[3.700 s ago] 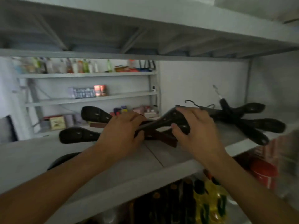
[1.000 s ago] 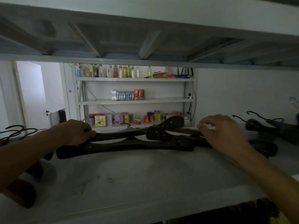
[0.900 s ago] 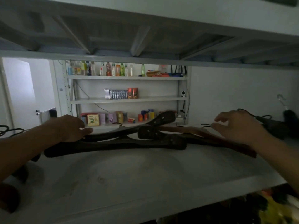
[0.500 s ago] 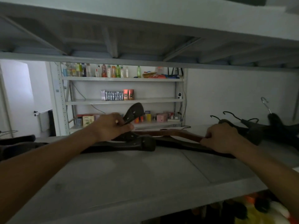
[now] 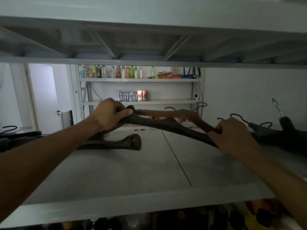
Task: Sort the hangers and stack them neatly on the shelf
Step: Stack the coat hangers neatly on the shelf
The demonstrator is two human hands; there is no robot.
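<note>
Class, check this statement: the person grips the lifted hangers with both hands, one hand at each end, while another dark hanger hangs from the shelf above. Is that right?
Not quite. In the head view, the left hand and right hand do grip the lifted hangers at each end, but the other dark hanger lies flat on the shelf; it does not hang from the one above.

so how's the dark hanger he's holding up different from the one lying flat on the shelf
The held dark hanger is raised off the shelf, gripped at one end by the left hand and at the other by the right hand; the flat hanger rests on the shelf with no hand gripping it. The held one slopes down to the right; the flat one lies level. A reddish-brown hanger sits against the held one. Both are dark, broad-ended hangers.
</note>
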